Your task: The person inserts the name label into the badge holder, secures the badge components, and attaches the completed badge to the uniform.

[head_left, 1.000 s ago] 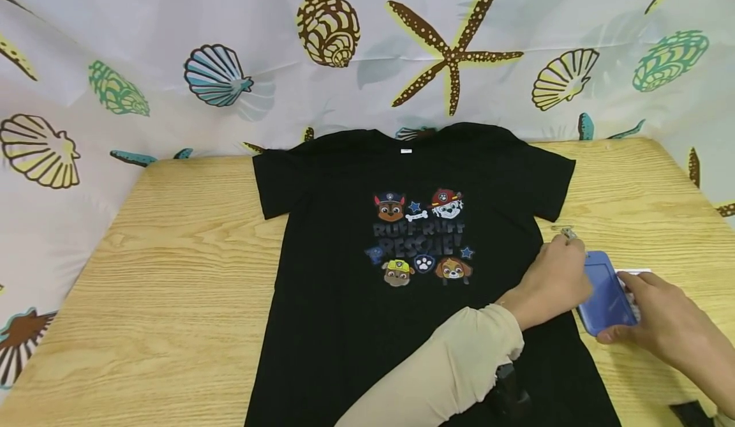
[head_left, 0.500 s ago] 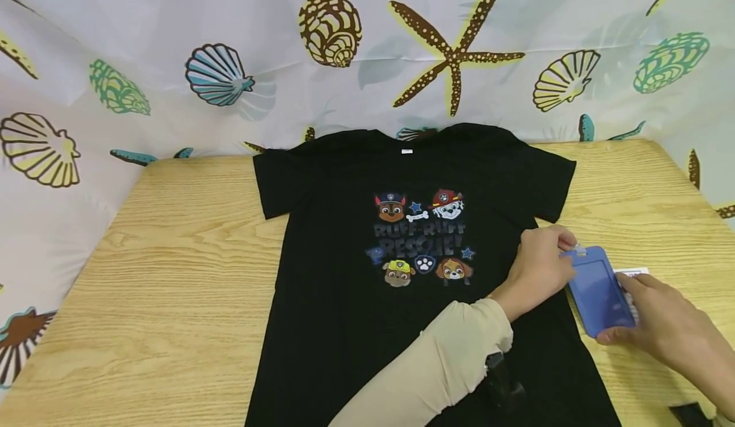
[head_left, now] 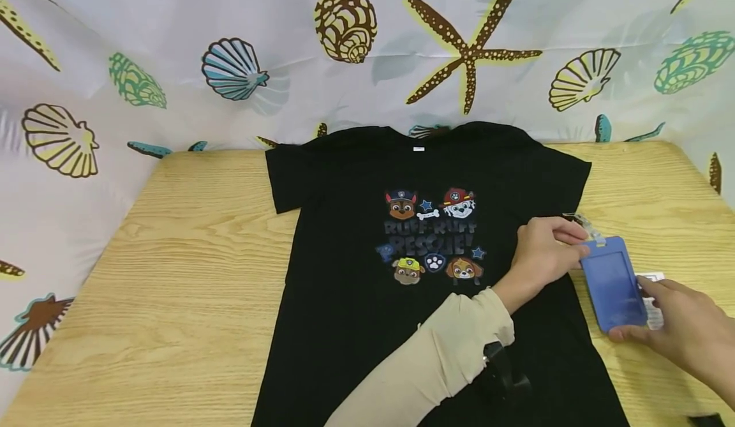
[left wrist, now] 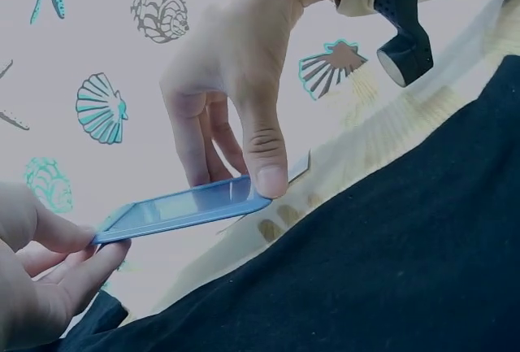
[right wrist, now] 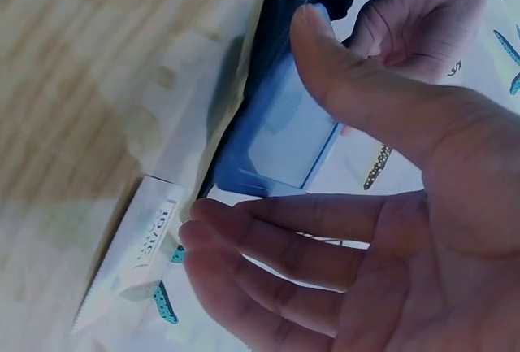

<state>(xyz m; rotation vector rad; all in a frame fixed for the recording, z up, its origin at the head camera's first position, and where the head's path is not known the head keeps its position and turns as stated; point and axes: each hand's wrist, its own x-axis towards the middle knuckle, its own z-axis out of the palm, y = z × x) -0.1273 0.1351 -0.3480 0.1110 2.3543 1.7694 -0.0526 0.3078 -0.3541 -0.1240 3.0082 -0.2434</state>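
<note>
A blue badge holder with a clear window is tilted above the table's right side, beside the black T-shirt. A clear strap hangs off its top slot. My left hand pinches the holder's top left corner between thumb and fingers; in the left wrist view these fingertips close on the frame's end. My right hand grips the holder's opposite end, thumb at the lower corner and fingers along the right edge. In the right wrist view the right palm hides part of the holder.
A white printed packet or card lies on the wooden table below the right hand. The T-shirt is spread flat with a cartoon dog print. A cloth with shell and starfish patterns hangs behind the table.
My left hand has shifted from the strap to the holder's top left corner, and the strap now shows. The right hand keeps its hold. The whole head view has drifted slightly.
</note>
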